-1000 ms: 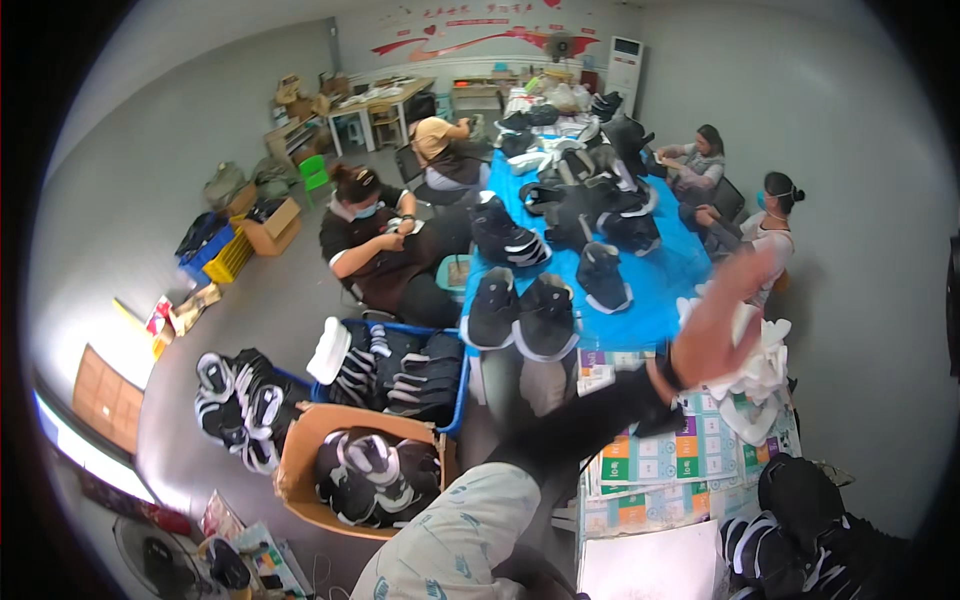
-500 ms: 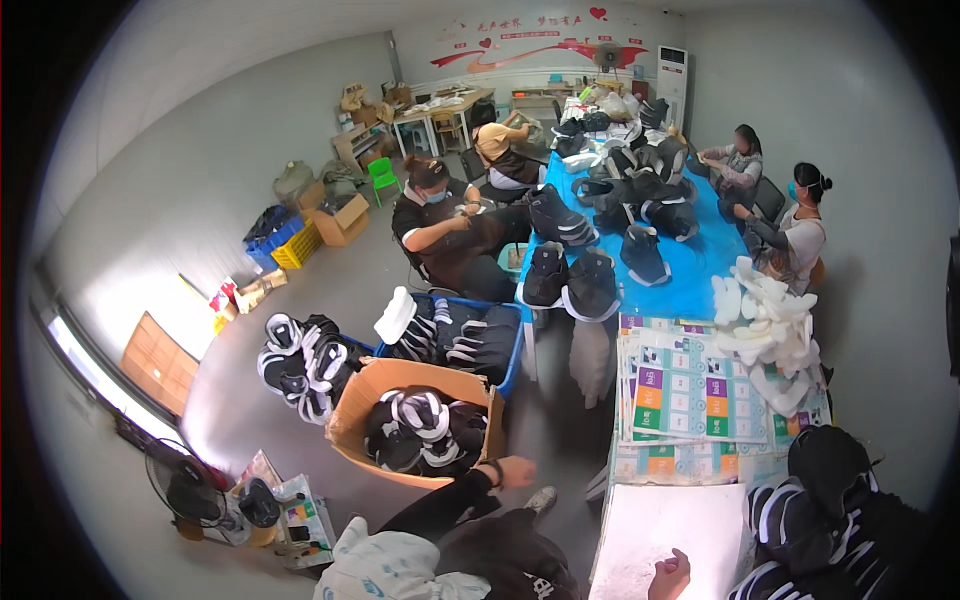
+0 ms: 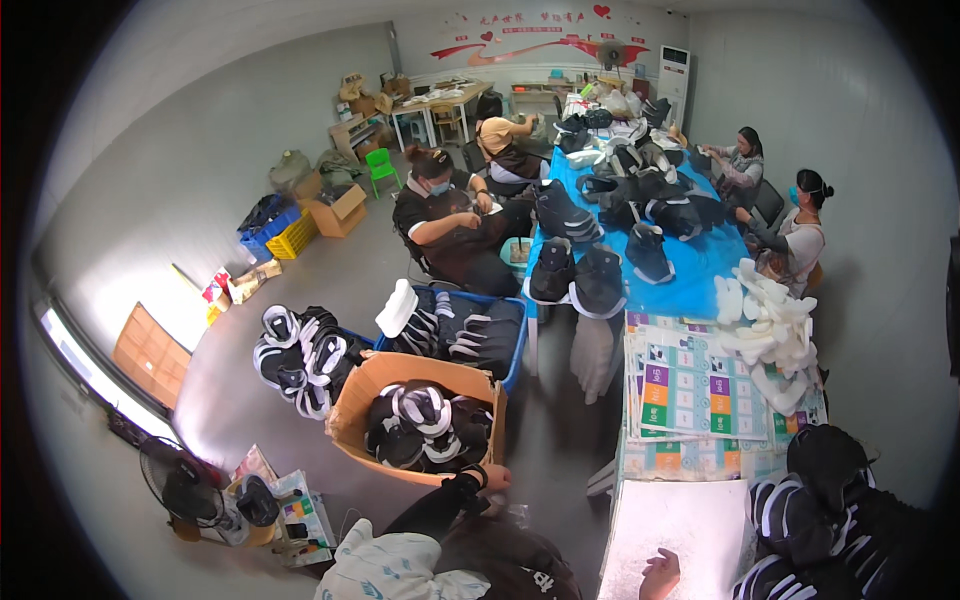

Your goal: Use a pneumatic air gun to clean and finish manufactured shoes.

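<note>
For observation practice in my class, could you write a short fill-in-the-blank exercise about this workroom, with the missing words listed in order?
1. The right hand is over a sheet coloured ____.
2. The open box nearest the left hand is made of ____.
3. A dark band circles the ____ wrist.
4. The small plastic chair is coloured ____.

Missing words: white; cardboard; left; green.

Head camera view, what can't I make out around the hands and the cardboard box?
In the head view:
Right hand: wrist cut off by the lower edge.
Left hand: too small to tell whether it holds anything.
Cardboard box: bottom hidden by the shoes inside.
Dark shoe pile, lower right: partly cut off by lower edge.
</note>
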### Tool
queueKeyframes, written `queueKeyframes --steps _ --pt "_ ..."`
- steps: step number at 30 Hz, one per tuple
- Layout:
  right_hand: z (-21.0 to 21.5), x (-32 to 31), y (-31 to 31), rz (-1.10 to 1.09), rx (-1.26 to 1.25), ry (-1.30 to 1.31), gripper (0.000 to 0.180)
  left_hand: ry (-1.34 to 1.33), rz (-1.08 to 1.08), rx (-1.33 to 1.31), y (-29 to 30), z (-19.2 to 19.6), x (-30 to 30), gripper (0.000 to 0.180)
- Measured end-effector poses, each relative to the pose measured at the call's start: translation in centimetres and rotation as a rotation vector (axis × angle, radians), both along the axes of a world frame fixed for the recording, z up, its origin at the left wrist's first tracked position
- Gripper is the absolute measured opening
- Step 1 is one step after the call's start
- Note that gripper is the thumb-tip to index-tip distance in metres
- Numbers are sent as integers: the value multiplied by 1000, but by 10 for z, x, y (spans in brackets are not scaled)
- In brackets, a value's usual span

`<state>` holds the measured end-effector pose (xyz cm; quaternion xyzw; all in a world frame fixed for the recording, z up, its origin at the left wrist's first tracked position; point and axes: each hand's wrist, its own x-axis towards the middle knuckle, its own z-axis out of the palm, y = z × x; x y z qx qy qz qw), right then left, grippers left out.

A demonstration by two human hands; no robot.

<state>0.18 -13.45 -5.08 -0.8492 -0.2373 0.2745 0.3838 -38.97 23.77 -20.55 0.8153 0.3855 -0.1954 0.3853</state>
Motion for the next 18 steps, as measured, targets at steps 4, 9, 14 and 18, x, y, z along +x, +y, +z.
queueKeyframes --steps 4,9,14,18 --pt "-3 -17 14 7 -43 -367 27 -109 0 -13 32 -34 -28 37" --pt "21 -72 93 51 -141 -338 29 351 -295 -112 90 -100 -143 28" --pt "29 -115 157 96 -307 -286 26 134 407 -287 113 -171 -189 33" --pt "23 -123 191 198 -426 -341 21 189 663 -407 113 -219 -199 24"
